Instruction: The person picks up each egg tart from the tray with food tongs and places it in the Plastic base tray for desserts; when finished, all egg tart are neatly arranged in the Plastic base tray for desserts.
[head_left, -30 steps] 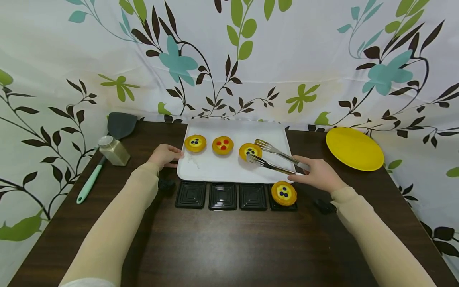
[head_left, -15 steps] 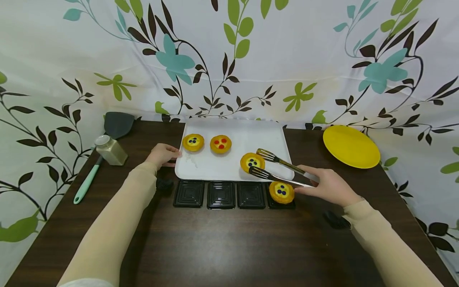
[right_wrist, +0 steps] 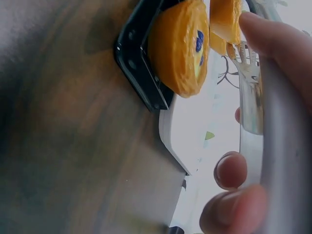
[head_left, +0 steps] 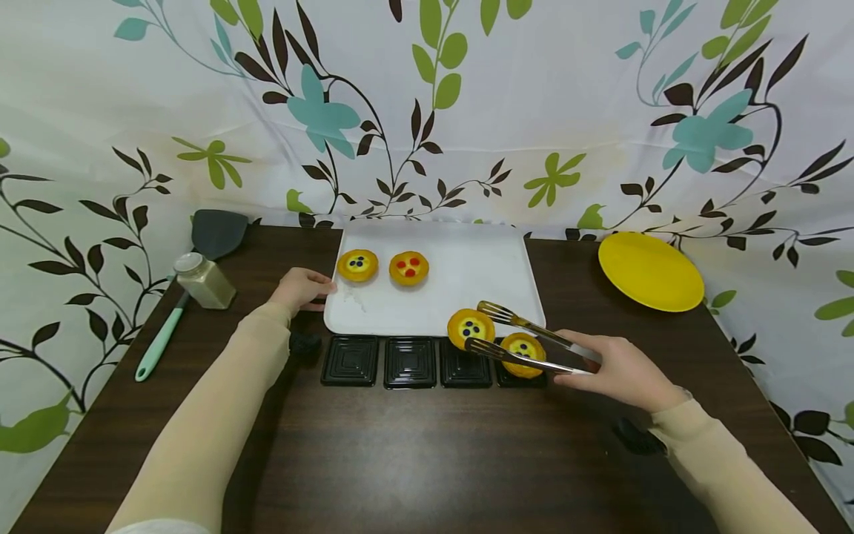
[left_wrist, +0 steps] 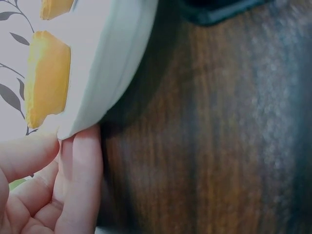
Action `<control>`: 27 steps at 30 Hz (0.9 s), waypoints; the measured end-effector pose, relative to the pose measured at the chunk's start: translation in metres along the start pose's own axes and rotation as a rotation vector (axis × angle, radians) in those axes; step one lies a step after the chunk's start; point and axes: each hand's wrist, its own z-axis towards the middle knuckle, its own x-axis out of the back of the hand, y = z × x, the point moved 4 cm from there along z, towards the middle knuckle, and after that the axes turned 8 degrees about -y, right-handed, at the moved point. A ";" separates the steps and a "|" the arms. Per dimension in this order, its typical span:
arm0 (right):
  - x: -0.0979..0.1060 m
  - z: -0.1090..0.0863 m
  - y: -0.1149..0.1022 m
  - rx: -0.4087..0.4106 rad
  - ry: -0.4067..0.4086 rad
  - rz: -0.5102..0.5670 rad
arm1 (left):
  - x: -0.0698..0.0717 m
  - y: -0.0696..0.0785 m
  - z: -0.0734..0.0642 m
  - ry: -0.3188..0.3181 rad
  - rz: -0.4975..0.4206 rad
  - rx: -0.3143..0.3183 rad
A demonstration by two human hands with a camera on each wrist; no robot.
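Note:
My left hand [head_left: 300,289] pinches the left edge of a white rectangular tray [head_left: 467,259], thumb above and fingers below the rim in the left wrist view. My right hand [head_left: 620,367] grips metal tongs [head_left: 548,366]. Between the tong tips is a yellow tart with dark blue berries [head_left: 470,328], held over the tray's front edge and the third black square holder [head_left: 465,373]. Another blueberry tart [head_left: 523,345] sits in the rightmost black holder, partly behind the tongs. On the tray are a blueberry tart [head_left: 357,265] and a red-topped tart [head_left: 409,268].
Two more black square holders [head_left: 350,361] line the tray's front at left. A yellow plate [head_left: 650,271] lies at the back right. At left, a glass jar [head_left: 204,282] stands by a spatula with a mint handle [head_left: 160,345]. A patterned cloth hangs behind the table.
My right hand has brought the tart in the tongs off the tray's right part, forward towards the black holders. The left hand keeps its hold on the tray edge.

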 end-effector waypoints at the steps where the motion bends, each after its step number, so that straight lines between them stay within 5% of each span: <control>1: -0.001 -0.002 0.000 0.001 0.002 0.000 | 0.000 0.000 0.000 0.000 0.001 0.000; 27: -0.018 -0.015 -0.007 0.015 0.010 -0.135 | 0.000 0.000 -0.002 0.004 0.005 -0.004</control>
